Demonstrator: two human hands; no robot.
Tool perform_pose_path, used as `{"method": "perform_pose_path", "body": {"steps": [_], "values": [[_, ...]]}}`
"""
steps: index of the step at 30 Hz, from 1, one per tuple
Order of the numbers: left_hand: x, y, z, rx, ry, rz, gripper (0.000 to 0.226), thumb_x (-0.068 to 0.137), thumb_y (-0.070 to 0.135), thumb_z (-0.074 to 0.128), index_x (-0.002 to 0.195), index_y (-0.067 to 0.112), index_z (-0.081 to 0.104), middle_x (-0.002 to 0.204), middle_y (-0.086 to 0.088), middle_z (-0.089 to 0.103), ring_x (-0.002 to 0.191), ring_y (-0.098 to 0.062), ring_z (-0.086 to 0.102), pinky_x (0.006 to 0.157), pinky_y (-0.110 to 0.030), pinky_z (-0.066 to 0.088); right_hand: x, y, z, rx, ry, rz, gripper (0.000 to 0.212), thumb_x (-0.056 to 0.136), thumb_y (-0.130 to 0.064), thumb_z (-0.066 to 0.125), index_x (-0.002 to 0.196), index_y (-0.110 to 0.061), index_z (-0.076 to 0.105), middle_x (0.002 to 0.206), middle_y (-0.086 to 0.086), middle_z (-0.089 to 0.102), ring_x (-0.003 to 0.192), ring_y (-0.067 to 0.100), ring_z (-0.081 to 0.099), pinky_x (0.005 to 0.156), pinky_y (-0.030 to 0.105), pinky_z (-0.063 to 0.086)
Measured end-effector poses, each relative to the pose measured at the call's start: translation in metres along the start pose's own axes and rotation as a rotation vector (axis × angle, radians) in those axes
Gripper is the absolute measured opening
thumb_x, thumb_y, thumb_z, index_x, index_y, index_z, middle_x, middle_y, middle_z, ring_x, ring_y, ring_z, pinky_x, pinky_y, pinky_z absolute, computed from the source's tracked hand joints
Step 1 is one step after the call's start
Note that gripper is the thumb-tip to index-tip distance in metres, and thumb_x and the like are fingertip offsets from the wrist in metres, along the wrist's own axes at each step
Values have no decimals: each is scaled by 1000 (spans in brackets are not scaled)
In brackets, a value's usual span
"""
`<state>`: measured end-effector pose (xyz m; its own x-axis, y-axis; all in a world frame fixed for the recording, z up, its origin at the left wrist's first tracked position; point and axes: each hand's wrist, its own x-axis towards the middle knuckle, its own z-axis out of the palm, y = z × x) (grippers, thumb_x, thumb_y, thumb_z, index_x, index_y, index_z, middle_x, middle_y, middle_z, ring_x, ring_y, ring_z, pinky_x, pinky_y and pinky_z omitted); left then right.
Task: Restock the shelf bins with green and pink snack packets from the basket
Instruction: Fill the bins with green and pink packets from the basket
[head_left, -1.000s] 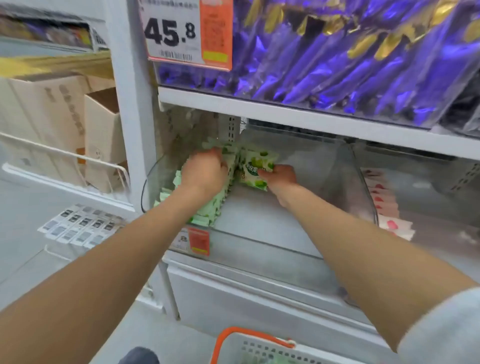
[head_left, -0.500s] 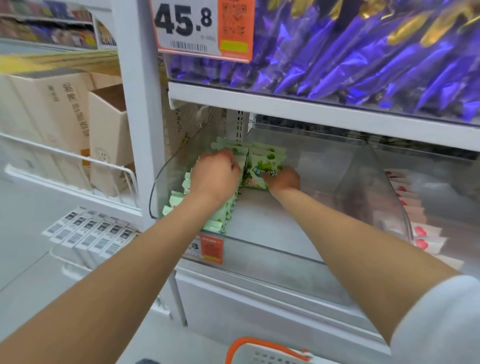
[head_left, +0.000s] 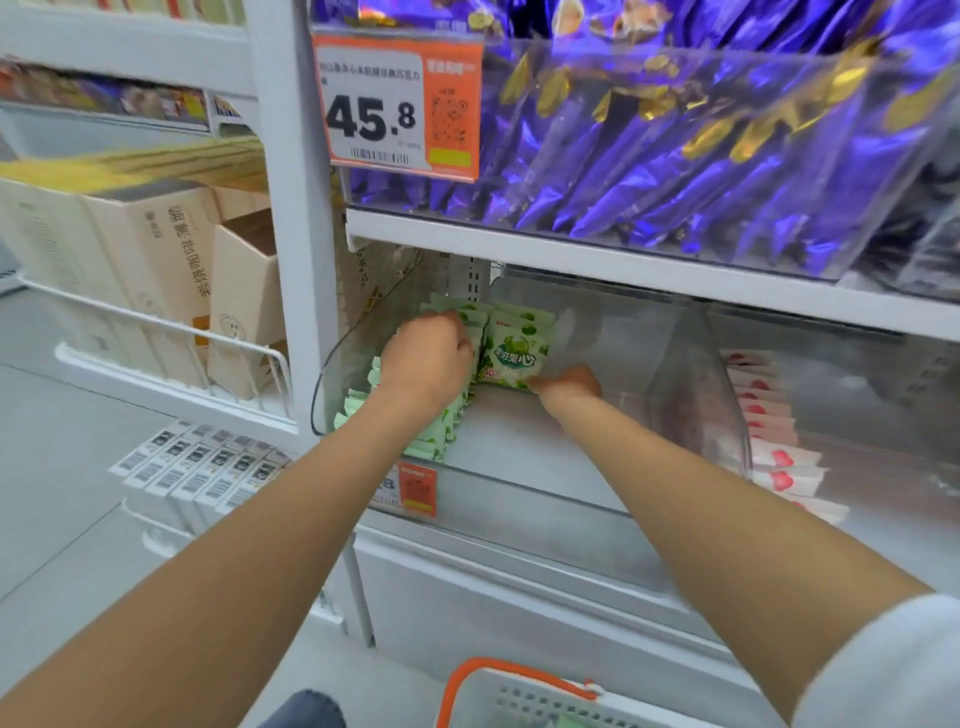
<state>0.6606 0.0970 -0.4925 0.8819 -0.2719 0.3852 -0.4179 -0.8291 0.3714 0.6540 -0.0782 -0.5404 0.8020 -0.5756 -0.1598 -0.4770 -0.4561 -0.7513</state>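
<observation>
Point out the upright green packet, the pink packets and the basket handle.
upright green packet (head_left: 514, 353): head view, printed front face.
pink packets (head_left: 779, 460): head view, a packet midway along the row.
basket handle (head_left: 524, 673): head view, orange top bar.

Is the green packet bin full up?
Not full: green packets crowd only its left side; the rest of the bin shows bare floor.

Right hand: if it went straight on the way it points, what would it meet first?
The upright green packet: the right hand touches its lower edge, aimed left and back. Behind it, probably the packet row; depth is unclear.
</observation>
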Motion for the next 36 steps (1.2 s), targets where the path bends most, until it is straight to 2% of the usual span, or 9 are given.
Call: {"method": "perform_pose_path", "body": {"steps": [4, 6, 9, 14, 17, 23, 26, 31, 36], "values": [[-32, 22, -20, -13, -49, 3, 19, 93, 22, 52, 105, 13, 63, 105, -9, 64, 96, -31, 60, 79, -42, 52, -52, 9, -31, -113, -26, -197, 28, 89, -31, 66, 102, -7, 66, 103, 12, 65, 98, 26, 61, 76, 30, 45], [-58, 36, -29, -71, -84, -4, 7, 90, 24, 55, 93, 20, 60, 98, -3, 66, 93, -29, 61, 76, -37, 51, -87, 13, -49, -170, 47, -324, 25, 88, -28, 67, 104, -9, 68, 107, 10, 68, 104, 27, 61, 83, 31, 46], [-101, 57, -39, -83, -124, 5, 3, 88, 26, 55, 88, 24, 57, 90, 0, 65, 85, -27, 61, 73, -36, 51, -138, 26, -74, -249, 161, -562, 8, 88, -19, 61, 92, -16, 68, 96, 3, 67, 92, 23, 62, 77, 31, 46], [-174, 70, -24, -121, -286, -20, 7, 86, 27, 59, 81, 25, 54, 85, 0, 64, 82, -24, 60, 64, -32, 42, -196, 83, -88, -330, 218, -730, 10, 89, -17, 54, 88, -16, 64, 88, 3, 64, 78, 25, 59, 68, 36, 46], [-217, 62, 11, -70, -519, -83, 9, 86, 28, 59, 80, 24, 53, 94, -2, 66, 91, -24, 60, 70, -29, 41, -219, 148, -71, -385, 30, -647, 10, 88, -17, 54, 85, -17, 63, 88, 2, 65, 81, 26, 61, 68, 35, 47], [-279, 39, 73, 66, -853, -116, 18, 89, 18, 55, 99, 7, 66, 109, -6, 66, 105, -27, 62, 90, -37, 51, -254, 299, -42, -488, -431, -233, 18, 91, -13, 48, 90, -14, 67, 91, 4, 68, 89, 25, 65, 75, 32, 51], [-293, 36, 88, 70, -979, -86, 13, 89, 14, 53, 86, 6, 63, 101, -12, 68, 100, -29, 66, 90, -40, 53, -258, 333, -22, -530, -576, -119, 21, 94, -12, 48, 101, -8, 68, 102, 12, 68, 98, 30, 65, 81, 34, 51], [-307, 28, 95, 30, -972, -90, 15, 92, 10, 54, 95, 7, 68, 91, 4, 62, 89, -14, 59, 84, -26, 49, -270, 333, 30, -468, -816, -112, 53, 98, -11, 47, 149, -13, 33, 148, 13, 43, 132, 30, 46, 107, 38, 41], [-312, 20, 96, -5, -943, -98, 14, 94, 13, 56, 102, 8, 67, 92, 5, 53, 87, -11, 52, 80, -22, 42, -285, 338, 60, -597, -754, -168, 37, 92, -6, 53, 128, -7, 48, 124, 14, 53, 115, 31, 52, 93, 38, 48]]}}
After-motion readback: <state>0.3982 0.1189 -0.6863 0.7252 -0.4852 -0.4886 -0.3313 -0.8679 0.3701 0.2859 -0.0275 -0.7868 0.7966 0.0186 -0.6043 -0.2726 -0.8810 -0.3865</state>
